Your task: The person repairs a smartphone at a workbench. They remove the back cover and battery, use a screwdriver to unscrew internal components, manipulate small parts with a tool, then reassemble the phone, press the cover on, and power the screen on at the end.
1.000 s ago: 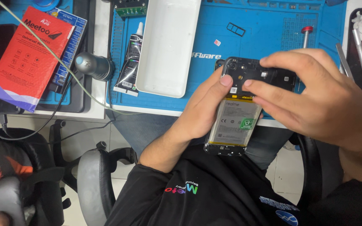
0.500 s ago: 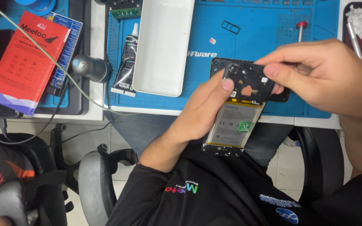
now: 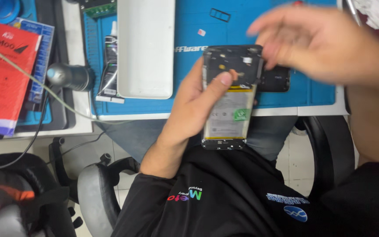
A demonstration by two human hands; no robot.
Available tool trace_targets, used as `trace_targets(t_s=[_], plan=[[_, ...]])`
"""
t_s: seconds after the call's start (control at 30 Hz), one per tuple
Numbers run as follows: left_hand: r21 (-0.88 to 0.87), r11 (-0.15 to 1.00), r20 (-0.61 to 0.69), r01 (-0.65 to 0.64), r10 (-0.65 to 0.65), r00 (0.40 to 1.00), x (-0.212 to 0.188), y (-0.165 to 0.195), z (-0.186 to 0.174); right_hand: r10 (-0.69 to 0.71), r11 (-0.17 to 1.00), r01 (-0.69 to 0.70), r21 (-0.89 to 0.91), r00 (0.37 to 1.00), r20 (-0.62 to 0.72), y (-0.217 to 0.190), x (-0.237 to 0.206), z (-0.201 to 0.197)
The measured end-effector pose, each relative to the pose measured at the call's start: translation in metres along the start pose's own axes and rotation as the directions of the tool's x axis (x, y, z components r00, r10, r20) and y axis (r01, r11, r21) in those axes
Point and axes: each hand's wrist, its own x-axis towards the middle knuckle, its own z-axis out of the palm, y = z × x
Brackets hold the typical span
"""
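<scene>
While the left hand (image 3: 194, 105) has the opened phone (image 3: 229, 96) in a firm grip, most of what sits behind the fingers is a big blue work mat (image 3: 312, 94), so starting with that. It fills the desk beyond both hands. Next biggest is a white rectangular tray (image 3: 145, 48), lying on the mat just past the left fingertips and off to their left side. A red box (image 3: 3, 79) sits well away from the fingers, far out to the left, with a cable crossing over it.

Then the phone itself: back cover off, pale battery showing with a small green sticker, dark frame up top. Left fingers wrap around its left edge from behind and the thumb presses down on the upper part, near the top of the battery.

The right hand (image 3: 325, 44) is blurred, hovering above and to the right of the phone, fingers loosely spread and apart from it. Can't tell whether it holds anything.

A black flat part (image 3: 277, 79) lies on the mat right under those right fingers, touching the phone's upper right corner as far as I can see. A black glue tube (image 3: 109, 66) rests just left of the tray.
</scene>
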Motion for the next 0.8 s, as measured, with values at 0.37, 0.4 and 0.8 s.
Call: trace_targets(t_s=[0.37,0.4,0.8], plan=[[-0.144,0.988,-0.164,-0.057,0.033,0.986,0.007,0.018,0.002,0.264,0.637,-0.336,-0.693,0.941,-0.214,0.114,0.003,-0.026],[-0.132,0.99,-0.169,-0.051,0.028,0.985,0.008,0.016,0.003,0.29,0.74,-0.352,-0.573,0.936,-0.201,0.119,0.004,-0.031],[-0.152,0.988,-0.115,0.023,-0.041,0.993,0.022,-0.004,-0.004,-0.141,0.988,0.147,0.054,0.985,-0.098,0.088,-0.016,-0.004]])
